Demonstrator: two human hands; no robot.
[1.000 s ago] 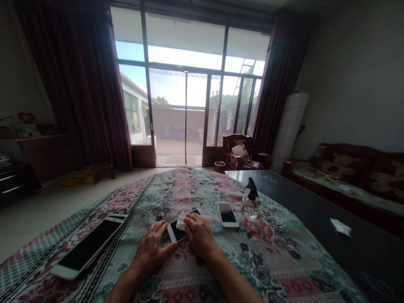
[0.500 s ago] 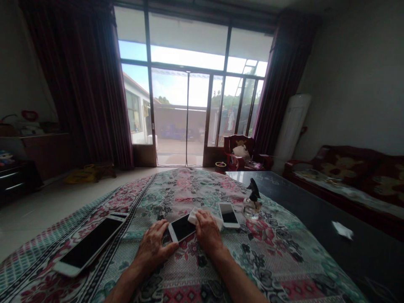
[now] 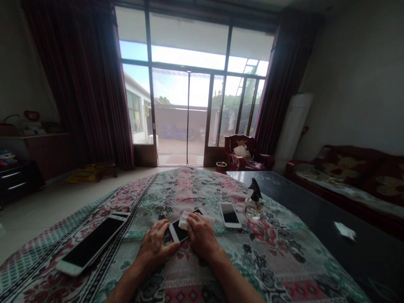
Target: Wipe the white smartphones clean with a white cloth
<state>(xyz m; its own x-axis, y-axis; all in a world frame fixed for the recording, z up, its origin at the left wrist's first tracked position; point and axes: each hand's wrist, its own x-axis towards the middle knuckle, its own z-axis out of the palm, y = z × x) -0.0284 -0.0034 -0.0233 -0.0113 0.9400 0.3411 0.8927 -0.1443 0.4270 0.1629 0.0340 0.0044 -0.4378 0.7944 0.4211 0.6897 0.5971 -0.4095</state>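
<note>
A white smartphone with a dark screen lies slantwise on the patterned cloth in front of me. My left hand steadies its left end, thumb at the near corner and fingers at the far one. Under the fingers of my right hand a white tissue is pressed against the screen, covering its middle. To the right lies a second, smaller white phone, face up. Beside that stands a clear spray bottle with a black trigger head.
On the left is a large white-edged device with a black screen, with another phone partly behind its far end. The floral tablecloth covers much of the dark table. A crumpled white piece lies at the right.
My right hand has slid left along the phone with the tissue, uncovering the phone's far right corner. The left hand stays at the phone's left end.
</note>
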